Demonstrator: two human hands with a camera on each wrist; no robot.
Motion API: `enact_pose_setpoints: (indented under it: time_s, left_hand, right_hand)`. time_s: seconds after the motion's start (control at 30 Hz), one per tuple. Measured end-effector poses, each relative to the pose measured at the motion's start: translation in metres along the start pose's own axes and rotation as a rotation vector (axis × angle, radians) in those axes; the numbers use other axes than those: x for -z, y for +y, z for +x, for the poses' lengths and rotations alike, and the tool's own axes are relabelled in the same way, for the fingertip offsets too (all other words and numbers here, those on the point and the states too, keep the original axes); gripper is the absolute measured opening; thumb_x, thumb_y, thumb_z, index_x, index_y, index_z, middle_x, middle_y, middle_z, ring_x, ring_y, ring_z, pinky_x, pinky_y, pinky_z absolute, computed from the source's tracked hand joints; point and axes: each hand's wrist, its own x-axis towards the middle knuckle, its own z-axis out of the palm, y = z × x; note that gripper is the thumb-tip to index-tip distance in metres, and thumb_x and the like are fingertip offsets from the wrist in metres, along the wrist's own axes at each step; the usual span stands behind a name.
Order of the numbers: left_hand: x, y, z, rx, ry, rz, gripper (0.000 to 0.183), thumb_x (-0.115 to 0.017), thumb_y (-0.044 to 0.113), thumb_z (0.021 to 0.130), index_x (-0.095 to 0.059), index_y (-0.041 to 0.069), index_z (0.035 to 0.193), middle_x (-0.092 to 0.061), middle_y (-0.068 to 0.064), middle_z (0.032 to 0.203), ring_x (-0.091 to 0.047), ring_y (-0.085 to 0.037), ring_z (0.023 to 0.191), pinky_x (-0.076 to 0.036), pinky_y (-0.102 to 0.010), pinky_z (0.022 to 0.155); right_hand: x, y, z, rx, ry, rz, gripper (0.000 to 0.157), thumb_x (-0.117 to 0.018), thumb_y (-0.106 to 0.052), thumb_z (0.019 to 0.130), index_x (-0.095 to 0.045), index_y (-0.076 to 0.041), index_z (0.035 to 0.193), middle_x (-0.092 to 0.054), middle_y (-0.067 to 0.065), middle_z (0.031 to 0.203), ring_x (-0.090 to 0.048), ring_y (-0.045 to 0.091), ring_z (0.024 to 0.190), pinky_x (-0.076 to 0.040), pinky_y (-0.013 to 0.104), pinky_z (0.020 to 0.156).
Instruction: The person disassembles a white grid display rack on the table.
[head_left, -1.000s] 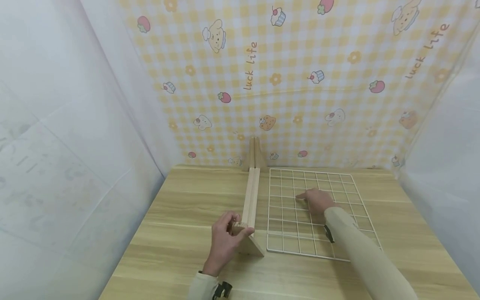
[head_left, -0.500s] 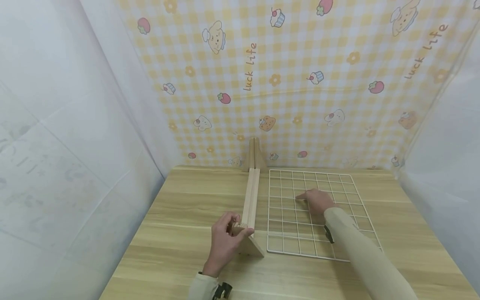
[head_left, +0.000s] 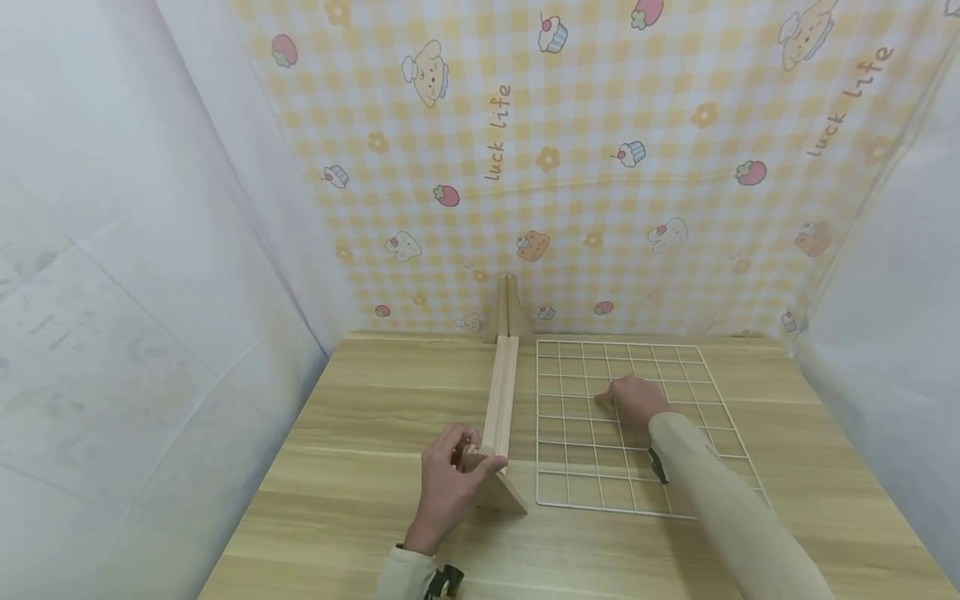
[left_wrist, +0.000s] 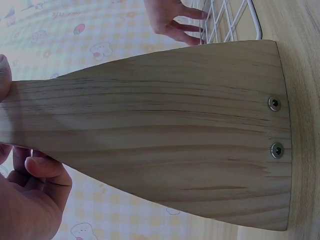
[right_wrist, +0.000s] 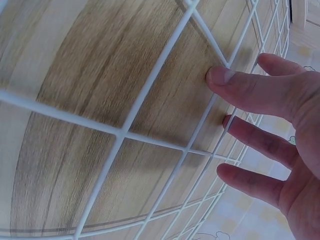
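A pale wooden stand (head_left: pixel 501 400) runs front to back on the table, with a long grooved bar between two upright end panels. My left hand (head_left: pixel 446 483) pinches the narrow top of the near end panel (left_wrist: pixel 170 135), thumb on one side and fingers on the other. Two metal screws (left_wrist: pixel 275 104) show low on that panel. Right of the stand, a white wire grid panel (head_left: pixel 566 442) lies flat. Over its middle is my right hand (head_left: pixel 636 402). In the right wrist view, its thumb and fingers (right_wrist: pixel 255 182) are spread and fairly straight, fingertips at the wires.
Both items lie on a wood-grain table (head_left: pixel 375 392). A yellow checked cloth (head_left: pixel 570 208) with cartoon prints hangs behind it, close to the stand's far end panel (head_left: pixel 504 308). White sheets (head_left: pixel 150 333) hang at the left and right sides.
The wire grid panel has shifted slightly to the right, away from the stand, along with the fingertips of my right hand. My left hand stays on the stand's near panel.
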Motion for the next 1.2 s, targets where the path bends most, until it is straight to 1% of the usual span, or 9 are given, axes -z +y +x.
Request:
enact_pose_setpoints:
  time_s: [0.2,0.33,0.47,0.6,0.67,0.77,0.9,1.1,1.2]
  left_hand:
    - [-0.001,-0.003,0.0,-0.035,0.009,-0.007,0.037,-0.087,0.034,0.075,-0.058,0.014,0.086,-0.048,0.001,0.073,-0.035,-0.003,0.057,-0.033,-0.015,0.051]
    - [-0.002,-0.002,0.0,-0.036,0.014,-0.012,0.037,-0.087,0.034,0.075,-0.058,0.014,0.086,-0.052,0.001,0.076,-0.036,-0.005,0.057,-0.034,-0.015,0.051]
    - [-0.003,0.001,0.002,-0.02,0.011,-0.008,0.036,-0.087,0.031,0.075,-0.058,0.014,0.085,-0.054,0.003,0.078,-0.036,0.0,0.06,-0.035,-0.015,0.052]
    - [-0.003,0.003,0.003,0.001,0.0,-0.007,0.034,-0.088,0.024,0.074,-0.057,0.014,0.085,-0.055,0.002,0.079,-0.036,0.0,0.061,-0.036,-0.016,0.052]
    - [-0.004,0.004,0.004,0.025,-0.002,-0.011,0.033,-0.088,0.022,0.074,-0.057,0.014,0.085,-0.055,0.003,0.08,-0.037,-0.001,0.061,-0.037,-0.016,0.053]
    - [-0.004,0.005,0.004,0.073,-0.003,-0.022,0.032,-0.088,0.021,0.075,-0.058,0.015,0.085,-0.056,0.004,0.082,-0.038,-0.002,0.061,-0.037,-0.016,0.054]
    - [-0.004,0.006,0.006,0.106,-0.005,-0.031,0.031,-0.087,0.022,0.077,-0.058,0.016,0.085,-0.057,0.004,0.084,-0.037,-0.002,0.06,-0.036,-0.015,0.054]
    - [-0.002,0.003,0.007,0.083,-0.003,-0.033,0.029,-0.086,0.021,0.079,-0.058,0.012,0.085,-0.062,-0.002,0.085,-0.035,0.001,0.056,-0.034,-0.015,0.052]
    - [0.0,0.002,0.007,0.079,-0.024,-0.021,0.028,-0.084,0.022,0.081,-0.059,0.012,0.086,-0.062,-0.001,0.084,-0.036,0.001,0.057,-0.035,-0.016,0.053]
  right_hand:
    - [-0.002,0.0,-0.001,-0.009,-0.007,-0.012,0.051,-0.075,0.007,0.075,-0.075,-0.023,0.117,-0.074,0.013,0.119,-0.072,0.035,0.1,-0.057,0.034,0.059]
    - [-0.001,-0.001,-0.002,0.0,-0.013,-0.044,0.047,-0.076,0.005,0.076,-0.076,-0.021,0.115,-0.075,0.012,0.117,-0.072,0.036,0.101,-0.06,0.037,0.063]
    - [-0.001,-0.003,-0.002,-0.006,-0.004,-0.04,0.048,-0.075,0.008,0.075,-0.076,-0.019,0.116,-0.075,0.012,0.117,-0.073,0.034,0.098,-0.059,0.036,0.062]
    - [-0.003,-0.005,-0.001,-0.008,0.01,-0.037,0.051,-0.077,0.008,0.073,-0.075,-0.018,0.117,-0.074,0.014,0.118,-0.073,0.032,0.095,-0.058,0.035,0.061]
    - [-0.004,-0.006,-0.001,-0.007,0.018,-0.043,0.05,-0.079,0.005,0.072,-0.075,-0.018,0.117,-0.075,0.013,0.117,-0.073,0.033,0.097,-0.06,0.038,0.066]
    - [-0.005,-0.007,-0.001,-0.015,0.031,-0.022,0.051,-0.079,0.005,0.072,-0.075,-0.019,0.117,-0.075,0.012,0.116,-0.073,0.032,0.098,-0.06,0.04,0.069]
    - [-0.004,-0.01,-0.002,-0.034,0.048,0.046,0.054,-0.073,0.011,0.073,-0.075,-0.02,0.117,-0.076,0.012,0.113,-0.072,0.026,0.092,-0.056,0.035,0.063]
    - [-0.003,-0.012,-0.003,-0.048,0.07,0.061,0.059,-0.072,0.012,0.071,-0.075,-0.023,0.118,-0.077,0.01,0.111,-0.072,0.024,0.091,-0.053,0.031,0.058]
    - [-0.003,-0.011,-0.003,-0.043,0.07,0.083,0.06,-0.071,0.012,0.072,-0.074,-0.023,0.12,-0.076,0.011,0.114,-0.071,0.024,0.09,-0.05,0.03,0.057]
